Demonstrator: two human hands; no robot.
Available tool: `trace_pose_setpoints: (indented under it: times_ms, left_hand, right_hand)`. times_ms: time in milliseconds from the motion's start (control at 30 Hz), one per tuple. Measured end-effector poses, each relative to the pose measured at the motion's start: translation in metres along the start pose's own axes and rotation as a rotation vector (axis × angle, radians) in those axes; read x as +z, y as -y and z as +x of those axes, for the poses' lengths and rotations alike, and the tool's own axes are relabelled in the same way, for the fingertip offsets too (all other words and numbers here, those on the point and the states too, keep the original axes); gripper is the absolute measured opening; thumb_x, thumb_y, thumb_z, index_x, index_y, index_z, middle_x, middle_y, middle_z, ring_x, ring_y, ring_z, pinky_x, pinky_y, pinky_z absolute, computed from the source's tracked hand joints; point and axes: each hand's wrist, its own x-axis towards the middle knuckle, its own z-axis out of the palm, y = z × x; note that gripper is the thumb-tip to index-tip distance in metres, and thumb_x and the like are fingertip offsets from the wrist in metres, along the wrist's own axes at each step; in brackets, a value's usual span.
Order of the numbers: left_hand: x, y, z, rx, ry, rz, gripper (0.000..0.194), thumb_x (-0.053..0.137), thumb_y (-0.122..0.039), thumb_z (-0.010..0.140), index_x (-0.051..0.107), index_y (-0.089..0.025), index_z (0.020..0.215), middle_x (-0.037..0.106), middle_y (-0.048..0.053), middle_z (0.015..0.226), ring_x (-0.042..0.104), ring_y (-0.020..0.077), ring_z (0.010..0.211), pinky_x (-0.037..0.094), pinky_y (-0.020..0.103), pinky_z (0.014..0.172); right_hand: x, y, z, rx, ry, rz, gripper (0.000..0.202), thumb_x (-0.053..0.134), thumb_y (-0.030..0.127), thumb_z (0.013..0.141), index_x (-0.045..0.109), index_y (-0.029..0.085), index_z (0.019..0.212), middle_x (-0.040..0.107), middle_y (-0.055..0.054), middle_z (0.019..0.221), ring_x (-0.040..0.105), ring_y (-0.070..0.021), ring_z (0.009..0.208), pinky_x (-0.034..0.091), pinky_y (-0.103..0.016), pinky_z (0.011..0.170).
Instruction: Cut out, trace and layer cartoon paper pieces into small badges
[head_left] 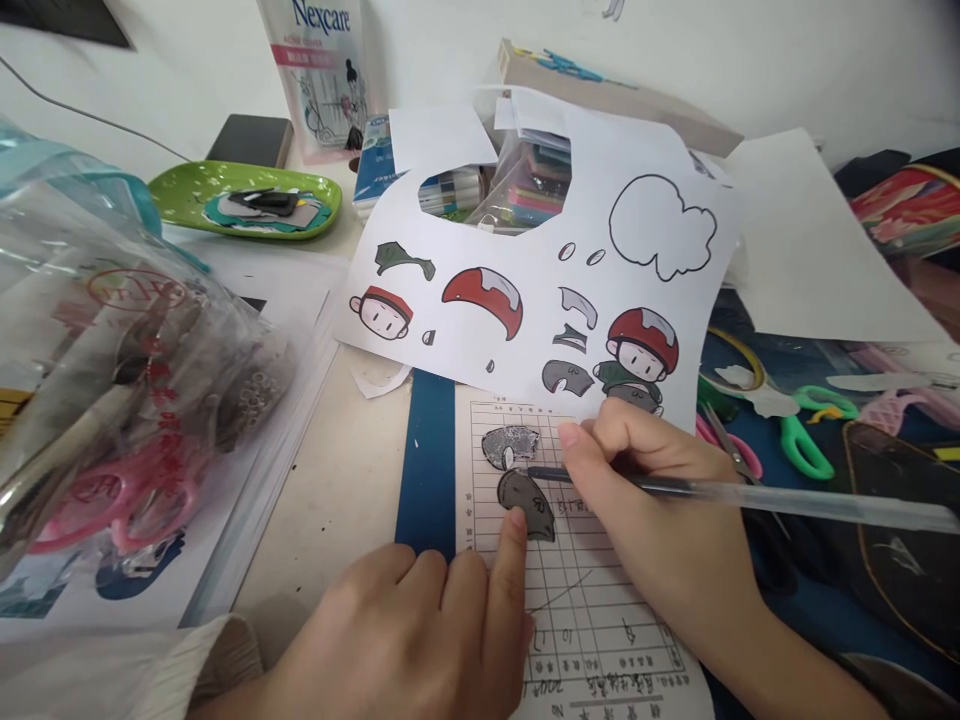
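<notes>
In the head view my right hand [660, 500] pinches a slim pen [757, 497] with a clear barrel. The pen's dark tip lies at the upper edge of a dark grey paper cutout [531, 500]. Pressing that cutout down with the index fingertip is my left hand [420, 620], its other fingers curled. Just above lies a second grey cutout [499, 445] with a speckled surface. Both cutouts rest on a printed form with ruled lines and handwriting [577, 600]. Behind them a white sheet with printed cartoon parts [420, 220] has a hole cut out of it.
At the left a clear plastic bag [150, 400] holds pink scissors. A green tray [180, 200] with paper scraps stands behind it. On the right lie green-handled scissors [806, 445] and other tools on a dark blue mat. A Nexcare pouch [319, 80] leans on the wall.
</notes>
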Motion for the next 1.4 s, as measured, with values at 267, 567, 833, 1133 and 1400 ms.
trace_pose_setpoints:
  times_ms: [267,567,833,1133,1400]
  left_hand:
    - [0.001,0.002,-0.002,0.006,-0.013,-0.012,0.036,0.048,-0.006,0.085,0.06,0.0,0.118,0.058,-0.005,0.057,0.051,0.0121,0.038,0.038,0.029,0.033]
    - [-0.008,0.013,0.001,-0.026,-0.045,-0.107,0.031,0.053,-0.018,0.093,0.057,-0.004,0.119,0.058,-0.006,0.06,0.052,0.0137,0.042,0.035,0.033,0.037]
    - [-0.016,0.017,0.002,-0.05,-0.113,-0.204,0.019,0.049,-0.02,0.096,0.06,-0.008,0.105,0.059,-0.006,0.059,0.052,0.0128,0.042,0.033,0.033,0.038]
    - [-0.01,0.023,0.003,-0.026,-0.056,-0.159,0.028,0.044,-0.026,0.099,0.059,-0.009,0.115,0.055,-0.005,0.058,0.047,0.0131,0.042,0.032,0.033,0.04]
    - [-0.007,0.02,0.003,-0.056,-0.038,-0.166,0.03,0.043,-0.029,0.099,0.058,-0.009,0.116,0.052,-0.006,0.058,0.046,0.015,0.041,0.032,0.035,0.039]
  right_hand:
    - [-0.002,-0.002,0.001,0.059,-0.034,0.07,0.041,0.056,0.015,0.084,0.03,0.021,0.053,0.033,0.006,0.047,0.032,-0.0083,0.043,0.03,-0.021,0.039]
    - [-0.005,-0.002,-0.011,0.16,0.039,0.254,0.035,0.059,0.035,0.093,0.048,0.023,0.062,0.067,0.002,0.053,0.061,-0.0111,0.045,0.05,-0.02,0.043]
    - [-0.012,-0.004,-0.007,0.272,0.252,0.611,0.035,0.053,0.046,0.094,0.053,0.024,0.067,0.056,0.003,0.051,0.06,-0.0135,0.043,0.044,-0.021,0.035]
    - [-0.016,-0.006,-0.001,0.128,0.291,0.283,0.034,0.054,0.029,0.092,0.049,0.021,0.059,0.048,0.005,0.047,0.041,-0.0085,0.039,0.033,-0.022,0.038]
    - [-0.007,-0.002,0.004,0.0,0.234,0.071,0.041,0.05,0.013,0.083,0.023,0.023,0.053,0.04,0.007,0.039,0.036,-0.0073,0.035,0.027,-0.024,0.037]
